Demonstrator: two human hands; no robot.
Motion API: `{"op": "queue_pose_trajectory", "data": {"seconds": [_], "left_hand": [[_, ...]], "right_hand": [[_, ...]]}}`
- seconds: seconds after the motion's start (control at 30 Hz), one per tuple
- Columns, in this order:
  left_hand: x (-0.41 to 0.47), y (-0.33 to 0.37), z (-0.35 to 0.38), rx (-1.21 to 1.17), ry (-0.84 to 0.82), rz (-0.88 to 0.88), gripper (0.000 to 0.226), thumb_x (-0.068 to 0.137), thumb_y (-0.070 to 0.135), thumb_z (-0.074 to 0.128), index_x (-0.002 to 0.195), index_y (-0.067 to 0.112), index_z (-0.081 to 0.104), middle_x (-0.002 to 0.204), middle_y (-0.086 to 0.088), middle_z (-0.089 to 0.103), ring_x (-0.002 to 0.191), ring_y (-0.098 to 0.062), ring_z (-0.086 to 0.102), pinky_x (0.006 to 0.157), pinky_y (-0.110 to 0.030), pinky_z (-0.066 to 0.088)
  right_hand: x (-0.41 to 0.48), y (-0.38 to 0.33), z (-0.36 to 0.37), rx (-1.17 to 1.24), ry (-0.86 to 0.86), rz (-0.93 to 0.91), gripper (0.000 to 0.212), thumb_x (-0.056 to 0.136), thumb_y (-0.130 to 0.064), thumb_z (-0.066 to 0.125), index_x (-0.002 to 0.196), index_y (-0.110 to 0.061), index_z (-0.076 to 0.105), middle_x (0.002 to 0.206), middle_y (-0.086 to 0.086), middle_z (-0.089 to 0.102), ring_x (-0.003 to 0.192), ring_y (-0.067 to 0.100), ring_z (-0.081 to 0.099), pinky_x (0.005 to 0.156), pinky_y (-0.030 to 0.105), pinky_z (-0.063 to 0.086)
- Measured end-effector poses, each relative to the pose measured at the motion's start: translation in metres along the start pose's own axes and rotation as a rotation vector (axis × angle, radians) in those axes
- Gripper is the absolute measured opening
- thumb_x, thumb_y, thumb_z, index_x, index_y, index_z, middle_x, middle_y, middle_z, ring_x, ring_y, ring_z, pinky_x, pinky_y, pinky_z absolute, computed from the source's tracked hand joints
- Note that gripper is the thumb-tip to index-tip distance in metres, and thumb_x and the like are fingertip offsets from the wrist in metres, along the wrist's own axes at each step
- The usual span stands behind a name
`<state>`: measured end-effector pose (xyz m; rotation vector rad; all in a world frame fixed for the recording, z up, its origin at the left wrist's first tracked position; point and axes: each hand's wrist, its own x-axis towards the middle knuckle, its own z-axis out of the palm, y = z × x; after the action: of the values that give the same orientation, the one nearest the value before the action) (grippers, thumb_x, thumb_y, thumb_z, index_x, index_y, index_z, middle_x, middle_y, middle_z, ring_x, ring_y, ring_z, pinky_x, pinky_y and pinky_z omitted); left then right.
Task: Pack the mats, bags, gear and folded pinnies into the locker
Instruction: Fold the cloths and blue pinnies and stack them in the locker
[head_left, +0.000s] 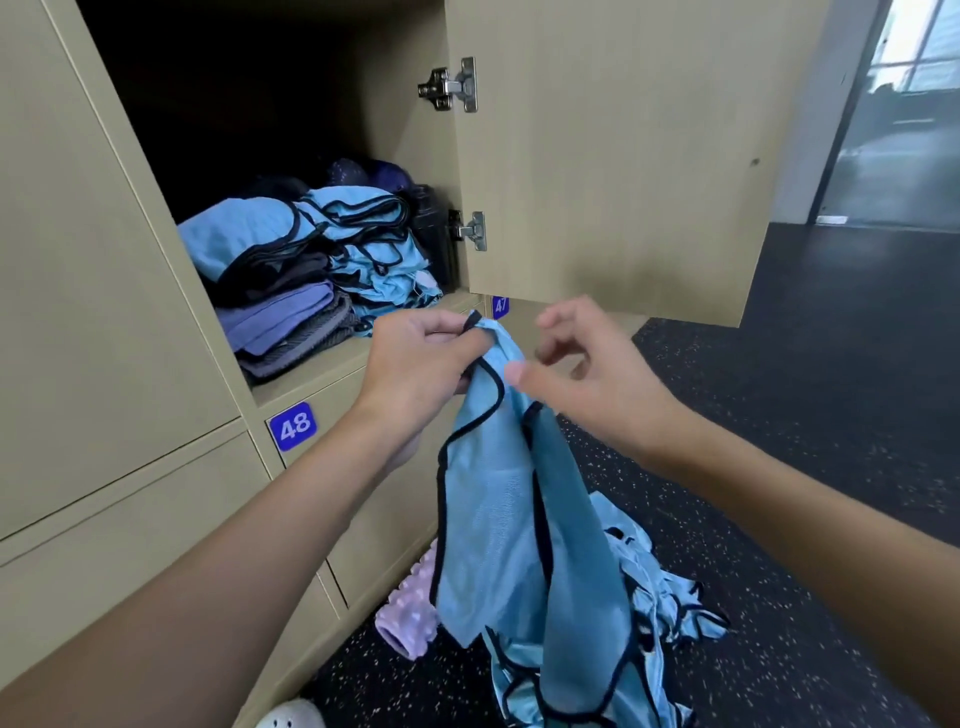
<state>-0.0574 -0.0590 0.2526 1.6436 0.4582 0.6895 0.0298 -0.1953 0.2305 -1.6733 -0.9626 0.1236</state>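
The left hand (415, 358) pinches the top of a light blue mesh pinnie with dark edging (498, 499) between its thumb and bent fingers. The cloth hangs down long and loose in front of the open tan wooden locker (306, 382). The right hand (587, 374) is just beside the cloth with its fingers loosely bent. It looks like it holds nothing, though it is a bit blurry.

To fold it well, I think the right hand should catch the other top corner, so both hands hold the cloth flat. Then bring the sides together, fold it in half, and lay it on the stack of folded blue pinnies (363, 244) inside the locker. That stack looks lumpy, so set it down gently.

Now the count.
- **In the hand:** one pinnie.
- **On the dark speckled floor (779, 415):** one heap of loose blue pinnies (649, 597), too tangled to count.
- **On the floor by the locker:** one bumpy lilac foam roller (410, 613).
- **On the shelf:** one pile of folded purple and grey mats (280, 317).
- **In the locker stack:** the folded pinnies are too squashed to count.
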Motion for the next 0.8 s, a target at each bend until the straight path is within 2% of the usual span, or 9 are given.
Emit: {"op": "queue_pose_trajectory", "data": {"seconds": [0.03, 0.1, 0.2, 0.33, 0.43, 0.5, 0.57, 0.67, 0.8], "left_hand": [[0.000, 0.002, 0.000, -0.033, 0.009, -0.010, 0.008, 0.087, 0.000, 0.066, 0.082, 0.003, 0.072, 0.077, -0.012, 0.076, 0.059, -0.015, 0.067, 0.055, -0.022, 0.052], [0.000, 0.006, -0.001, -0.084, 0.021, -0.016, 0.007, 0.088, 0.000, 0.066, 0.084, 0.002, 0.071, 0.074, -0.010, 0.075, 0.059, -0.016, 0.067, 0.056, -0.023, 0.054], [0.001, 0.010, -0.005, -0.101, 0.050, -0.016, 0.004, 0.089, 0.000, 0.065, 0.089, 0.003, 0.068, 0.070, -0.005, 0.073, 0.059, -0.016, 0.068, 0.060, -0.026, 0.058], [0.004, 0.004, -0.013, -0.034, 0.141, -0.134, 0.014, 0.090, 0.005, 0.066, 0.103, 0.010, 0.063, 0.084, -0.007, 0.071, 0.066, -0.016, 0.068, 0.066, -0.032, 0.060], [0.001, 0.001, -0.017, 0.126, -0.032, -0.073, 0.036, 0.084, 0.024, 0.077, 0.115, 0.026, 0.059, 0.107, 0.001, 0.071, 0.095, -0.014, 0.068, 0.083, -0.034, 0.054], [-0.008, 0.000, -0.014, 0.261, -0.226, 0.048, 0.051, 0.078, 0.028, 0.083, 0.121, 0.033, 0.056, 0.113, 0.006, 0.066, 0.103, -0.007, 0.066, 0.089, -0.025, 0.053], [-0.015, -0.005, -0.010, 0.402, -0.298, 0.169, 0.054, 0.074, 0.018, 0.086, 0.117, 0.033, 0.056, 0.107, 0.007, 0.064, 0.099, -0.007, 0.064, 0.082, -0.016, 0.050], [-0.016, -0.010, -0.006, 0.447, -0.254, 0.290, 0.031, 0.079, 0.002, 0.077, 0.098, 0.021, 0.063, 0.091, -0.002, 0.071, 0.086, -0.024, 0.066, 0.074, -0.031, 0.052], [-0.011, -0.005, -0.006, 0.336, -0.107, 0.283, 0.019, 0.086, -0.001, 0.070, 0.088, 0.018, 0.067, 0.083, -0.001, 0.074, 0.074, -0.010, 0.069, 0.081, -0.036, 0.057]], "right_hand": [[-0.003, 0.000, 0.003, -0.022, -0.076, 0.006, 0.040, 0.083, -0.021, 0.077, 0.114, -0.018, 0.051, 0.097, -0.002, 0.058, 0.083, 0.003, 0.052, 0.068, 0.008, 0.041], [-0.005, 0.004, 0.008, -0.075, -0.131, 0.019, 0.032, 0.083, -0.019, 0.077, 0.103, -0.019, 0.053, 0.090, -0.004, 0.061, 0.074, 0.001, 0.053, 0.064, 0.011, 0.043], [-0.003, 0.008, 0.009, -0.150, -0.033, 0.014, 0.011, 0.090, -0.016, 0.070, 0.085, -0.011, 0.060, 0.069, -0.003, 0.056, 0.054, 0.001, 0.042, 0.054, 0.013, 0.037], [0.000, 0.005, 0.005, -0.157, 0.030, 0.021, 0.016, 0.094, -0.021, 0.065, 0.081, -0.010, 0.063, 0.066, 0.000, 0.055, 0.053, 0.004, 0.038, 0.050, 0.015, 0.034], [0.002, 0.003, 0.001, -0.126, 0.084, 0.033, 0.020, 0.096, -0.019, 0.062, 0.080, -0.006, 0.062, 0.064, 0.000, 0.052, 0.051, 0.003, 0.036, 0.049, 0.016, 0.031], [0.004, 0.002, 0.000, -0.061, 0.116, 0.070, 0.021, 0.095, -0.017, 0.062, 0.078, -0.006, 0.063, 0.058, -0.006, 0.051, 0.047, 0.001, 0.036, 0.047, 0.015, 0.031], [0.005, 0.001, -0.002, -0.009, 0.143, 0.109, 0.022, 0.095, -0.016, 0.062, 0.075, -0.008, 0.064, 0.054, -0.012, 0.049, 0.044, 0.000, 0.037, 0.047, 0.013, 0.031], [0.007, 0.000, -0.006, 0.038, 0.172, 0.127, 0.023, 0.095, -0.017, 0.062, 0.081, 0.001, 0.065, 0.064, 0.000, 0.050, 0.055, 0.005, 0.040, 0.054, 0.021, 0.034], [0.008, 0.002, -0.011, 0.023, 0.204, 0.133, 0.021, 0.096, -0.016, 0.061, 0.085, 0.001, 0.065, 0.069, 0.003, 0.049, 0.057, 0.008, 0.038, 0.053, 0.022, 0.034]]}}
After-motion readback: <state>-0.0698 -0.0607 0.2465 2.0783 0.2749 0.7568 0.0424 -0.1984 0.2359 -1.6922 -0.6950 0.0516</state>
